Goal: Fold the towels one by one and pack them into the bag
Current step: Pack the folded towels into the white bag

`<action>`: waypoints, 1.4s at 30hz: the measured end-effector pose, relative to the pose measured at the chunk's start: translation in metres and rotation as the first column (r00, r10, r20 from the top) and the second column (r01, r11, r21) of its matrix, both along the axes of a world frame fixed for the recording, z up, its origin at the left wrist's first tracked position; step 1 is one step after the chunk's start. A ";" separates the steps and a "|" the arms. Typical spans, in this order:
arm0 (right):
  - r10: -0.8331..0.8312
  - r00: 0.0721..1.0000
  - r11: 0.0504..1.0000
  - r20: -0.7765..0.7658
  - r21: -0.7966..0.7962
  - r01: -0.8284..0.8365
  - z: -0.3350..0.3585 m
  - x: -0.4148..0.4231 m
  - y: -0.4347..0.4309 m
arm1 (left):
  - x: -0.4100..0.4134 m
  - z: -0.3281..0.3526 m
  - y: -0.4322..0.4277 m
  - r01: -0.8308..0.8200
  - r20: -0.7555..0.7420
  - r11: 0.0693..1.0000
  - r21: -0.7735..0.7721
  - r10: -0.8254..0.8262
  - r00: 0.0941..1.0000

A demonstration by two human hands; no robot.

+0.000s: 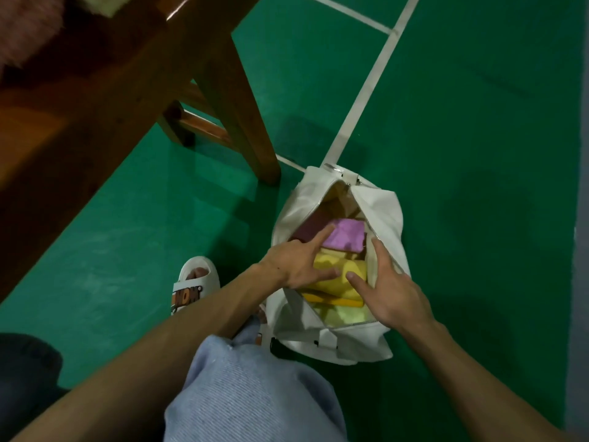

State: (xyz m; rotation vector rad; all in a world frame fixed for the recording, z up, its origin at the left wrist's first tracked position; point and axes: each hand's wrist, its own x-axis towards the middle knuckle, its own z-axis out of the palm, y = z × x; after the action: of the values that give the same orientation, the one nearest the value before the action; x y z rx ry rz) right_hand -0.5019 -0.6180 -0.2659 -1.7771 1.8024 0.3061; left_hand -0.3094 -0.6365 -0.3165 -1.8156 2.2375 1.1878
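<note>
- Down on the green floor (478, 154), just beside my right foot, the white bag (382, 212) stands with its zip wide open, and folded towels fill it.
- My left hand (296, 263) is released, with the fingers straight and spread. The forefinger lies on the purple towel (347, 234) at the far end of the pile, and the thumb presses the yellow towel (328, 266) beneath it.
- My right hand (389, 291) is also released and grasps nothing. Its thumb rests on the same yellow towel, the forefinger runs along the bag's right zip edge, and the other fingers lie flat against the outside of that wall.
- Nearer to me in the bag an orange-yellow towel (334, 301) lies under the yellow one, with a pale green towel (347, 314) at the near end.
- To the left of the bag my white slipper (194, 282) rests on the floor, and my knee in light blue jeans (248, 393) fills the bottom of the view.
- A wooden leg of the desk (236, 100) comes down to the floor close behind the bag.
- A white line (366, 90) painted on the floor runs away from the bag's far end.
</note>
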 end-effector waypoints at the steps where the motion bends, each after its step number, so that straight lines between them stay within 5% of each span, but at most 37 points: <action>1: -0.002 1.000 1.000 0.005 -0.001 0.002 -0.003 0.000 -0.002 | 0.000 -0.001 -0.001 0.021 0.006 1.000 0.009 -0.021 1.000; 10: -0.006 0.998 1.000 0.069 0.004 0.005 -0.017 0.003 -0.017 | 0.013 -0.014 -0.009 0.084 -0.109 0.992 0.090 -0.074 0.991; 16: -0.040 0.957 0.999 0.286 0.031 0.033 0.001 0.008 -0.022 | 0.024 0.022 -0.019 -0.022 -0.348 0.987 0.158 0.077 0.934; 19: -0.083 0.934 0.996 0.347 -0.002 0.090 0.020 0.010 -0.025 | 0.039 0.044 -0.027 -0.110 -0.346 0.985 0.136 0.151 0.926; 29: -0.007 0.747 0.899 0.664 -0.323 0.295 0.139 0.060 -0.044 | 0.079 0.194 -0.024 -0.207 -0.381 0.953 -0.222 0.111 0.918; 37: 0.260 0.505 0.812 0.823 -0.470 0.347 0.236 0.175 -0.048 | 0.172 0.361 0.001 -0.387 -0.436 0.772 -0.505 0.159 0.886; 42: 0.371 0.394 0.792 0.841 -0.508 0.338 0.276 0.266 -0.051 | 0.253 0.393 -0.007 -0.494 -0.389 0.600 -0.630 0.306 0.869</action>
State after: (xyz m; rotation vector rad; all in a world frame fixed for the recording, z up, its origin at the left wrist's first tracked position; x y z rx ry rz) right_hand -0.2364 -0.6690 0.0103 -1.7307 0.9957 -1.2594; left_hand -0.0565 -0.6430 0.0768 -2.7182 2.7892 0.5717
